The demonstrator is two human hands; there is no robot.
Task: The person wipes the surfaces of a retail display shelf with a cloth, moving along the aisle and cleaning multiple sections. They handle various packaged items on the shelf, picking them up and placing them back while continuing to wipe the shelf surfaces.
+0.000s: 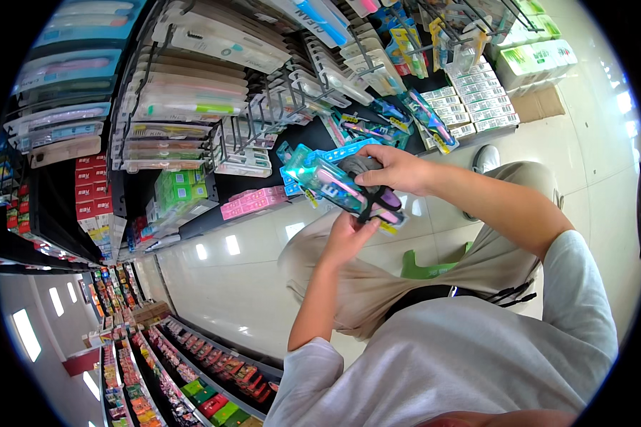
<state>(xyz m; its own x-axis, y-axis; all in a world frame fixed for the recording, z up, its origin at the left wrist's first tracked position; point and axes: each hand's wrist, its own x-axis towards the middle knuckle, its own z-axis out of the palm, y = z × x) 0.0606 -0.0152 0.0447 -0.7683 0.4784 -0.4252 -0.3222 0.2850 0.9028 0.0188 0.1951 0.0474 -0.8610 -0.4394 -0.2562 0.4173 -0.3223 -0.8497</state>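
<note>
Before my lap, my left hand (350,235) grips the lower end of a teal blister pack of toothbrushes (326,181), which seems to have others stacked under it. On the pack's upper side, my right hand (387,168) holds a crumpled grey cloth (359,168). A black strap or band crosses the pack between my hands; whether it joins the cloth cannot be told. Similar teal toothbrush packs (376,131) lie on the black bottom shelf just beyond, and one more (431,121) leans at the shelf's edge.
Hanging toothbrush packs (192,101) fill metal hooks above and left. White cartons (483,99), pink boxes (253,202) and green boxes (179,187) stand on the low shelf. A green plastic stool (424,267) is beneath me. Snack shelves (219,363) line the aisle's other side.
</note>
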